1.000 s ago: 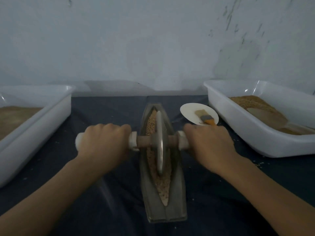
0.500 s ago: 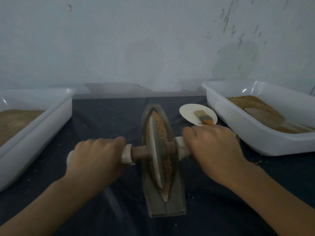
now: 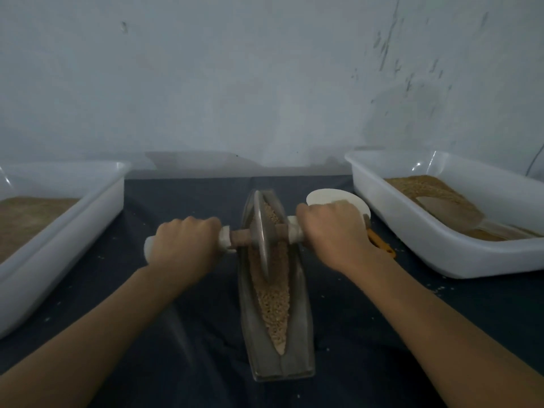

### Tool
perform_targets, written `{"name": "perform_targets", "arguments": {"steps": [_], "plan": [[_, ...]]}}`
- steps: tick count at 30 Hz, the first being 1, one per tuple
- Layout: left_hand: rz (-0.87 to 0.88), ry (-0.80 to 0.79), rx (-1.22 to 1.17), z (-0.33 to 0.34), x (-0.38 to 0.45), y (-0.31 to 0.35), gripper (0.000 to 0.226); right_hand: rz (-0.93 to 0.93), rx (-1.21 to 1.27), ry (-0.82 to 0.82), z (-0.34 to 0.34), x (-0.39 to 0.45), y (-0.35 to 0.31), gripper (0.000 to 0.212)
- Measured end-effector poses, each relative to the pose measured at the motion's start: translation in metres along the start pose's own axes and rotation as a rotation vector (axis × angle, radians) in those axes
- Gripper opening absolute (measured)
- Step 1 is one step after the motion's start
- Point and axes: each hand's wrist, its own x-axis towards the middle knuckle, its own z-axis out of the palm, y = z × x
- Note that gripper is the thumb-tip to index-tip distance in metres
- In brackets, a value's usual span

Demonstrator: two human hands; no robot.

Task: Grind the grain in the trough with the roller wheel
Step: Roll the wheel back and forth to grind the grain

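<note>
In the head view, a boat-shaped metal trough is seen lying lengthwise, near to far, on a dark cloth at the centre of the scene. Pale grain is heaped along its groove, most of it showing in the near half. The roller wheel is stood on edge in the far half of the trough, tilted slightly to the left, its rim sunk in the grain. A wooden axle is passed through the wheel, with a white handle at each end. The left handle is gripped by the left hand, fingers curled fully round it; the right handle is gripped in the same way by the right hand. Just beyond the right hand a white plate is partly hidden, and an orange-handled brush is seen beside the wrist. A white tub holding brown grain and a scoop is set at the right; another white tub of brown material is set at the left.
</note>
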Motion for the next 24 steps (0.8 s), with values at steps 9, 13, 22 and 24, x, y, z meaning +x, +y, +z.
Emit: {"name": "perform_targets", "arguments": {"steps": [9, 13, 22, 24], "plan": [[0.193, 0.064, 0.123, -0.038, -0.049, -0.001, 0.053, -0.033, 0.125, 0.043, -0.011, -0.055, 0.002, 0.067], [0.08, 0.042, 0.141, -0.02, 0.008, 0.01, 0.023, 0.063, 0.15, -0.007, 0.03, -0.009, 0.013, 0.031], [0.118, 0.03, 0.082, -0.032, -0.015, 0.008, 0.029, 0.066, 0.161, -0.07, 0.005, -0.034, 0.006, 0.026], [0.218, 0.121, 0.049, -0.037, -0.041, 0.004, 0.044, 0.013, 0.108, -0.027, -0.011, -0.06, -0.003, 0.044]]}}
